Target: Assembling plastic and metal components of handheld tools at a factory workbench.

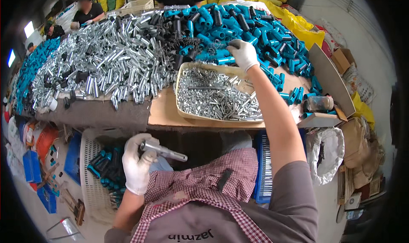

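My left hand point(137, 163), in a white glove, holds a stepped silver metal tube point(165, 151) above my lap, its narrow end toward the right. The other gloved hand, my right hand point(244, 55), reaches over the bench to the near side of a pile of teal plastic housings point(228, 28). Its fingers are bent together; what they pinch, if anything, is too small to make out. Thin coil springs point(218, 44) lie just left of those fingertips. Below my right forearm sits a cream tray point(182, 111) of small metal pins and springs.
A large heap of silver metal tubes point(106, 64) covers the bench's left. A clear jar point(318, 103) stands at the right by an upright board point(332, 79). Below are a white basket point(91, 187) of teal-and-black parts and a blue crate point(264, 170). Other people sit beyond the bench.
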Available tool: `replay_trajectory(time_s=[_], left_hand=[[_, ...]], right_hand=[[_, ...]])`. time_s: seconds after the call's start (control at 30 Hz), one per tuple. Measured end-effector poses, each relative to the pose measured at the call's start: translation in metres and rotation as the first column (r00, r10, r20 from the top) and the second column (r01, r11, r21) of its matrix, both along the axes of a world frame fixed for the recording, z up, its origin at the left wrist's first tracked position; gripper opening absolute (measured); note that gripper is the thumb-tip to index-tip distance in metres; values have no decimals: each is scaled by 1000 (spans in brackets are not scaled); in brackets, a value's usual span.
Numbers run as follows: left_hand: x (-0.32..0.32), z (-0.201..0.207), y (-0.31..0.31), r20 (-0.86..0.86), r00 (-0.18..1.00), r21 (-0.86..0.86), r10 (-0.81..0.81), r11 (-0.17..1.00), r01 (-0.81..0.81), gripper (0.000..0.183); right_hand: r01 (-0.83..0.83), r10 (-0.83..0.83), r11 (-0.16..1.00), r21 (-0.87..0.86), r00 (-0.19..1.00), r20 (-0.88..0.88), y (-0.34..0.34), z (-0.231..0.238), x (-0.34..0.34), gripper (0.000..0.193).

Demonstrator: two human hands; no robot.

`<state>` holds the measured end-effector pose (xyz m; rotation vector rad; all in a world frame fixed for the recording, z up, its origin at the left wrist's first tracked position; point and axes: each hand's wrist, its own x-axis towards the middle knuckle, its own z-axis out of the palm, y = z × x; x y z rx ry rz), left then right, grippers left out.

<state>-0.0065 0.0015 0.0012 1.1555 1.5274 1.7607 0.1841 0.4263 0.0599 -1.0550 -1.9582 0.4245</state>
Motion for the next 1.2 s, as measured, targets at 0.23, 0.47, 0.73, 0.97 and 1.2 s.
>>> replay_trajectory(time_s=[0.23, 0.47, 0.73, 0.97, 1.2], left_hand=[[7, 7, 6, 101, 995, 16, 13, 1000, -15, 76], [10, 5, 12, 137, 991, 23, 12, 1000, -15, 74], [15, 4, 21, 127, 991, 54, -44, 998, 37, 66], [17, 7, 21, 148, 988, 41, -33, 999, 27, 53], [11, 15, 24, 233, 969, 124, 88, 985, -119, 49]], right_hand=[[-3, 3, 1000, 1, 989, -148, -20, 7, 36, 33], [77, -80, 997, 31, 992, 99, -45, 0, 81, 31], [26, -22, 1000, 16, 973, -229, -66, -17, 103, 29], [67, -82, 994, 83, 978, 194, -70, -13, 108, 30], [-289, 200, 893, -344, 942, -271, -192, 12, 71, 22]])
